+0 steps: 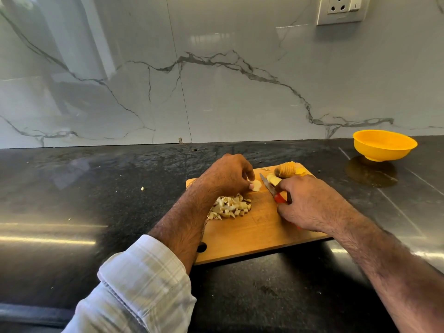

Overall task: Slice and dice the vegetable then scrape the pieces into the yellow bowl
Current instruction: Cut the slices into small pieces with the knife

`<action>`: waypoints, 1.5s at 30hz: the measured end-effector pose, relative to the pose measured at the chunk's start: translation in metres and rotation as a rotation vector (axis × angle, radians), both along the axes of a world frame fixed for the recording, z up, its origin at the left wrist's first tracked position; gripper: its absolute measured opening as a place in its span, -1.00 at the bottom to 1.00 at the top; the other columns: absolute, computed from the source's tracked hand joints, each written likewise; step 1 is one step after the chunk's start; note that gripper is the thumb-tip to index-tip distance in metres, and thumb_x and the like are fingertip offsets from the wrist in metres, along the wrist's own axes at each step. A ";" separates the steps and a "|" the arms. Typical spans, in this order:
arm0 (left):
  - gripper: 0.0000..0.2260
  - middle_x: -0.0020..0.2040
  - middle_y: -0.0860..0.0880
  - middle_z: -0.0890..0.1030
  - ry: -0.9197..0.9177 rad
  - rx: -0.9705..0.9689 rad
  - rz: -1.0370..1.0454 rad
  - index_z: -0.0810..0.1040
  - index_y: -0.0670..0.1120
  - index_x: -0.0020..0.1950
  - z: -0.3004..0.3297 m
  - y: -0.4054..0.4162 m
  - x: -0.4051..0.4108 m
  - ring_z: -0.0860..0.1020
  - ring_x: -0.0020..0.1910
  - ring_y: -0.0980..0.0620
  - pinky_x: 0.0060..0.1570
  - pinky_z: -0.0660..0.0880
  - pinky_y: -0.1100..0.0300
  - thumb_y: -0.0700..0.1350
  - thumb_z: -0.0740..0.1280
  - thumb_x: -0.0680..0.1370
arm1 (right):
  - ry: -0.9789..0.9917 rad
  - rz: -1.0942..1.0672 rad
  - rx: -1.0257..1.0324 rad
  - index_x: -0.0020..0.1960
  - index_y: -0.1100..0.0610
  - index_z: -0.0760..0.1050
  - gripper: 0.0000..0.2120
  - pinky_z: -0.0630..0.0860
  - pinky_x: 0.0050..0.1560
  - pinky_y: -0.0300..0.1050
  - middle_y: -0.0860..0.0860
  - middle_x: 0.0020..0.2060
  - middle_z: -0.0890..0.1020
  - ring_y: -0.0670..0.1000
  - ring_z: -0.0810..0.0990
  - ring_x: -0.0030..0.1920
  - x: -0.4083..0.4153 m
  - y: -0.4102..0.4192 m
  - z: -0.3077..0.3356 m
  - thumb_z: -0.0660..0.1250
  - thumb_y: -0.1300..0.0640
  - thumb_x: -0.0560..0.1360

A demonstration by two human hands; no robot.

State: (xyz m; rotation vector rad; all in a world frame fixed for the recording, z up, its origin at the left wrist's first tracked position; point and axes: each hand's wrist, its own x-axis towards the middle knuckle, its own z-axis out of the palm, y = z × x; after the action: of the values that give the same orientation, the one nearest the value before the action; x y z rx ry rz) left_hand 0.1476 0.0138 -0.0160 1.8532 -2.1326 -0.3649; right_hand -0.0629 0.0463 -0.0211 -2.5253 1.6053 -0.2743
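Vegetable slice (pixel 256 185) half hidden by left hand (pixel 225 175), knife (pixel 271 188) handle mostly covered

The right hand (pixel 310 203) hides most of the red handle of the small kitchen knife (pixel 272 188), the left forearm covers the near-left part of the pale diced vegetable heap (pixel 231 207) and wooden cutting board (pixel 252 234), and both arms run off the bottom edge.

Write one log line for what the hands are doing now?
left hand pinches slice | right hand grips knife | diced pile on board | yellow bowl empty
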 end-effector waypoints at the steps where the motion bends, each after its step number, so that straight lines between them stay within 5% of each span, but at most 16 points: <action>1: -0.79 0.15 0.02 0.69 0.013 -0.001 -0.007 0.70 -0.02 0.21 -0.001 0.000 0.000 0.61 0.08 0.10 0.16 0.58 0.13 -0.06 0.50 0.58 | 0.008 0.000 -0.015 0.29 -0.01 0.54 -0.62 0.55 -0.11 -0.16 -0.12 -0.13 0.55 -0.05 0.57 -0.04 0.000 0.001 0.001 0.38 -0.06 0.51; 10: -0.85 0.11 0.05 0.65 0.034 -0.007 -0.041 0.74 0.00 0.13 -0.002 0.000 0.004 0.56 0.05 0.15 0.06 0.51 0.20 -0.10 0.52 0.57 | -0.046 0.003 -0.078 0.12 0.03 0.59 -0.78 0.50 -0.25 -0.19 -0.09 -0.21 0.56 -0.08 0.56 -0.16 0.005 0.010 0.002 0.35 -0.01 0.52; 19: -0.86 0.18 0.05 0.65 0.034 -0.017 -0.059 0.74 0.00 0.12 -0.001 0.001 0.001 0.54 0.10 0.13 0.20 0.53 0.12 -0.11 0.51 0.57 | 0.003 0.020 -0.063 0.07 0.02 0.60 -0.83 0.61 -0.09 -0.15 -0.08 -0.14 0.56 -0.06 0.57 -0.10 0.016 0.018 0.000 0.34 -0.01 0.54; 25: -0.82 0.23 0.04 0.64 0.009 0.006 -0.087 0.75 0.07 0.15 -0.001 0.000 0.000 0.55 0.14 0.08 0.20 0.55 0.09 -0.12 0.51 0.57 | 0.123 -0.005 0.007 0.22 0.04 0.57 -0.76 0.63 0.08 -0.09 -0.01 -0.01 0.59 0.03 0.59 0.06 0.031 0.021 0.006 0.34 0.03 0.58; 31: -0.84 0.24 0.05 0.66 0.056 0.002 -0.099 0.77 0.05 0.10 -0.001 0.000 0.003 0.57 0.22 0.07 0.27 0.54 0.07 -0.14 0.52 0.55 | 0.068 -0.017 0.001 0.29 0.03 0.58 -0.68 0.64 0.10 -0.08 -0.03 -0.02 0.60 0.02 0.58 0.01 0.034 0.013 0.002 0.37 0.05 0.55; 39: -0.90 0.09 0.08 0.71 0.107 -0.007 -0.062 0.77 -0.03 0.05 -0.003 0.000 0.008 0.60 0.11 0.15 0.25 0.56 0.11 -0.13 0.54 0.54 | -0.102 -0.010 -0.055 0.09 0.06 0.68 -0.81 0.50 -0.28 -0.25 -0.08 -0.25 0.62 -0.11 0.58 -0.24 0.018 0.014 -0.002 0.34 0.04 0.57; 45: -0.89 0.07 0.07 0.70 0.094 0.002 -0.062 0.77 -0.05 0.06 -0.002 0.000 0.008 0.60 0.07 0.15 0.16 0.55 0.19 -0.13 0.54 0.54 | -0.087 0.010 -0.040 0.21 0.01 0.67 -0.75 0.54 -0.28 -0.30 -0.11 -0.21 0.63 -0.13 0.59 -0.23 0.022 0.021 0.003 0.36 0.01 0.57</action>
State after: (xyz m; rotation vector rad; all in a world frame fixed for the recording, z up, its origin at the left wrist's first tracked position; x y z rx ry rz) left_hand 0.1554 0.0139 -0.0176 1.7386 -2.1314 -0.4591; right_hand -0.0412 0.0677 -0.0180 -2.5127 1.5695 -0.4123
